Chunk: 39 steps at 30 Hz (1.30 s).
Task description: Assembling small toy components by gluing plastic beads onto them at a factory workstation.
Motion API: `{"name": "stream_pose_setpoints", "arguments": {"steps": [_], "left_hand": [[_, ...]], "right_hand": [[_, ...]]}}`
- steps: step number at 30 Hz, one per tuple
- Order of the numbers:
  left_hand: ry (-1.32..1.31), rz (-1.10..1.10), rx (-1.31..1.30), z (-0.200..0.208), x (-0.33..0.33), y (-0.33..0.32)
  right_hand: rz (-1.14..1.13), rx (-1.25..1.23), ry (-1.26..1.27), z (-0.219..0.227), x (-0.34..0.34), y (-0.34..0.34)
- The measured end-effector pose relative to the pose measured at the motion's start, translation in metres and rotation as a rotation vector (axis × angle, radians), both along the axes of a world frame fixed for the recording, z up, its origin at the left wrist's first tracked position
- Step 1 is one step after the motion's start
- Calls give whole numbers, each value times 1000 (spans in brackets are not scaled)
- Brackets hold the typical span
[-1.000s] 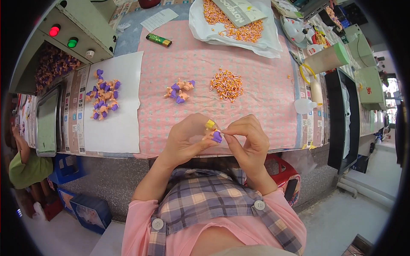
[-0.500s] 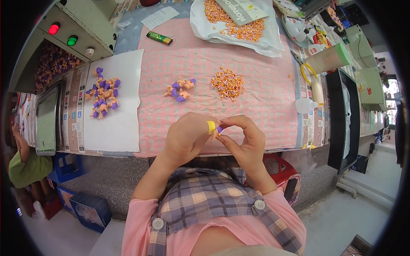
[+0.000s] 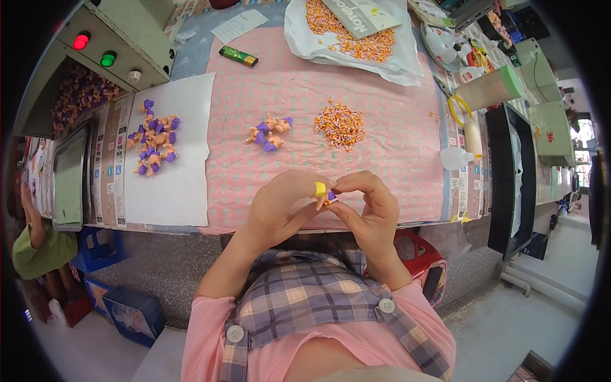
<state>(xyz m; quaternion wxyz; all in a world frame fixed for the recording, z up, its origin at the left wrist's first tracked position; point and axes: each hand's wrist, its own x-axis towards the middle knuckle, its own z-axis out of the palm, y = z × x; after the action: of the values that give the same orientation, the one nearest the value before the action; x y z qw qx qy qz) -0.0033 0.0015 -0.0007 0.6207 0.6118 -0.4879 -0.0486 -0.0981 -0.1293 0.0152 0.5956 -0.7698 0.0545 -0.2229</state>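
Observation:
My left hand (image 3: 275, 207), with yellow tape on one finger, is closed on a small peach-and-purple plastic figure (image 3: 331, 196) at the table's front edge. From the other side my right hand (image 3: 371, 215) pinches the same figure between thumb and forefinger. A bit of orange shows at its lower end, too small to make out. Beyond my hands lie a small group of similar figures (image 3: 269, 132) and, to its right, a heap of tiny orange, yellow and pale pieces (image 3: 340, 124). More figures (image 3: 153, 141) rest on a white sheet (image 3: 184, 191) at left.
A white-lined tray (image 3: 407, 71) of tiny pieces holds a notebook (image 3: 363, 18). A green lighter (image 3: 238, 56) lies near it. Yellow-handled pliers (image 3: 457, 107) and a squeeze bottle (image 3: 455, 158) are at right. A machine (image 3: 121, 48) with lit buttons stands left, near another person (image 3: 39, 245).
Both hands have shifted very slightly to the right with the figure, and the figure has turned a little between my fingers. The figures and heap on the table lie as before.

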Motion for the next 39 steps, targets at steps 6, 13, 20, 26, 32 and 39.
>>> {"name": "stream_pose_setpoints", "arguments": {"steps": [6,13,20,26,32,39], "left_hand": [[161,-90,-11,-4,3,5],[305,-151,25,-6,2,6],[366,-156,96,4,-3,7],[326,-98,107,7,-5,6],[168,4,149,16,-4,4],[52,51,155,18,-2,3]], "right_hand": [[65,32,-44,1,2,-3],[49,78,-54,1,3,-2],[-57,9,-100,3,3,0],[-49,27,-81,1,1,2],[-13,-13,-56,2,-2,2],[-24,68,-39,1,1,5]]}}
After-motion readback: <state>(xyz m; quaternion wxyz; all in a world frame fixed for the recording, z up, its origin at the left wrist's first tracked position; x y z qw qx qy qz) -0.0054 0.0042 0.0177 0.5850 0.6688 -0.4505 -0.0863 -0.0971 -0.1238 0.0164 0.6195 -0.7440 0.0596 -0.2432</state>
